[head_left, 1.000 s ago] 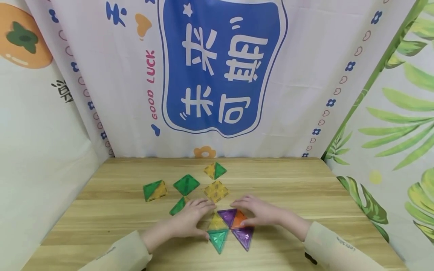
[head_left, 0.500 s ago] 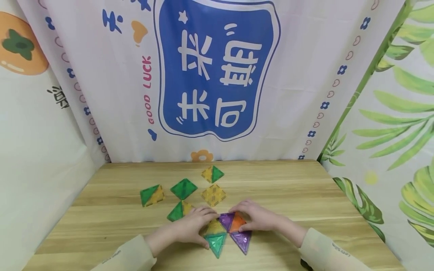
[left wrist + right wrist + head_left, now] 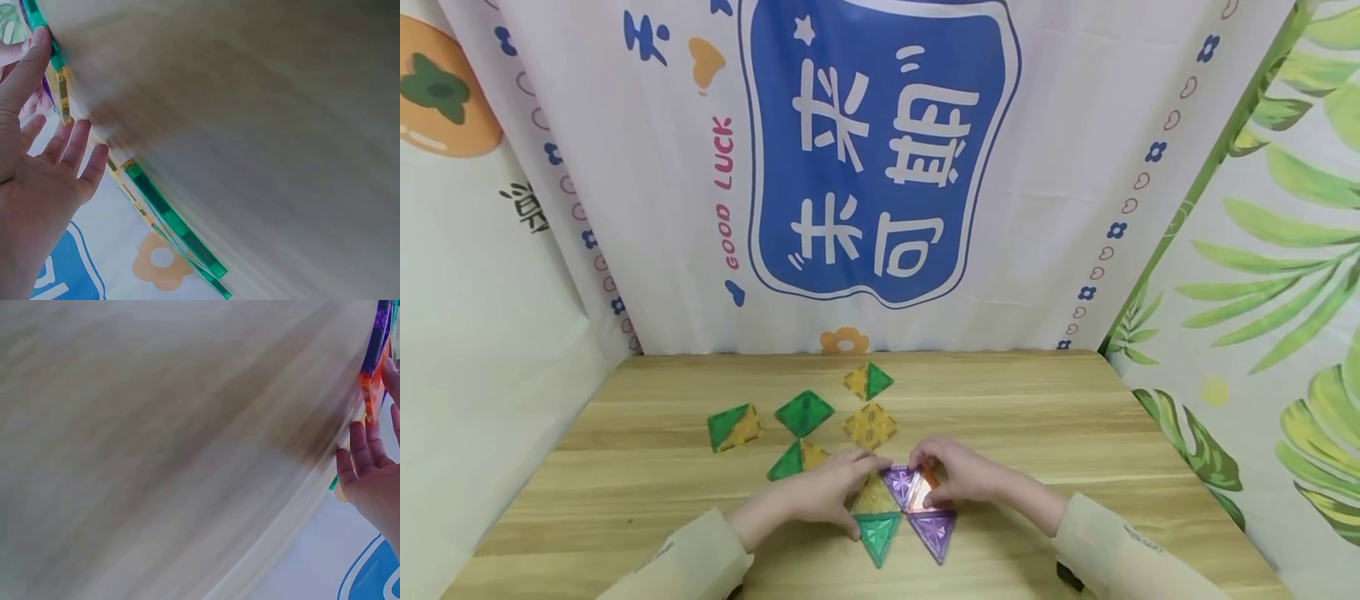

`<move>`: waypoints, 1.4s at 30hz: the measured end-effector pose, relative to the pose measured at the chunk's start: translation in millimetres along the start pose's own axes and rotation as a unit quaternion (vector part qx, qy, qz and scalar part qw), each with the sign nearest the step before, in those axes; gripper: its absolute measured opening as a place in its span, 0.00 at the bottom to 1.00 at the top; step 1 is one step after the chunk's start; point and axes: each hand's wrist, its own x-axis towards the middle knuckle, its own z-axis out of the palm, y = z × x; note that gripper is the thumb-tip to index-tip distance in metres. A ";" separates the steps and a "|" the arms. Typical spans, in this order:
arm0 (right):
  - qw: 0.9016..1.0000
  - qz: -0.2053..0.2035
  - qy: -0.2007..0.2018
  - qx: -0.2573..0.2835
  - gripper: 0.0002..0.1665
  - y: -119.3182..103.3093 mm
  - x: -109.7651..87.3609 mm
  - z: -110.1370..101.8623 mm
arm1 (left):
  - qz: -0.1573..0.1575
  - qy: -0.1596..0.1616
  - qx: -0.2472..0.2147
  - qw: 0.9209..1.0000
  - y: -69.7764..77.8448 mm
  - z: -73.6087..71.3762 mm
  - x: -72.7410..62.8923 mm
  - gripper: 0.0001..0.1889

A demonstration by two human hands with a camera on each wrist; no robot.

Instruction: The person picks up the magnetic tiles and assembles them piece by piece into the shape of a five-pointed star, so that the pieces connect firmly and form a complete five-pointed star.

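Observation:
In the head view, triangular magnetic tiles form a fan near the table's front: teal (image 3: 877, 535), yellow (image 3: 877, 498), purple (image 3: 898, 482), orange (image 3: 919, 497) and a second purple one (image 3: 933, 533). My left hand (image 3: 820, 490) spans the fan's left side, its thumb at the teal tile's corner and its fingertips by the upper purple edge. Its fingers look extended and spread in the left wrist view. My right hand (image 3: 964, 472) holds the orange tile, thumb on its face and fingers at its far corner. Bright glare lies on the orange and upper purple tiles.
Behind the hands lie paired tiles: a green-and-yellow rectangle (image 3: 734, 427), a green diamond (image 3: 804, 413), a yellow diamond (image 3: 870, 426) and a yellow-green diamond (image 3: 868, 381). Another green-yellow pair (image 3: 790, 462) is partly behind my left hand. A printed curtain (image 3: 1045, 208) hangs at the table's back edge.
My left fingertips have come nearer the upper purple tile, and my right fingers have bent more at the orange one. The orange and upper purple tiles now shine with glare. The head view shifted slightly.

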 end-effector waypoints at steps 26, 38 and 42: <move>0.989 0.012 -0.010 0.149 0.14 14.6 6.3 -3.6 | -0.026 0.004 -0.171 0.985 -12.5 -5.3 29.3 0.15; 0.974 0.003 -0.026 0.225 0.14 21.7 5.2 -5.3 | -0.032 0.006 -0.233 0.972 -12.2 -5.5 29.7 0.14; 0.968 0.008 -0.019 0.249 0.13 22.2 5.7 -7.3 | -0.025 0.015 -0.227 0.974 -13.0 -5.7 30.5 0.15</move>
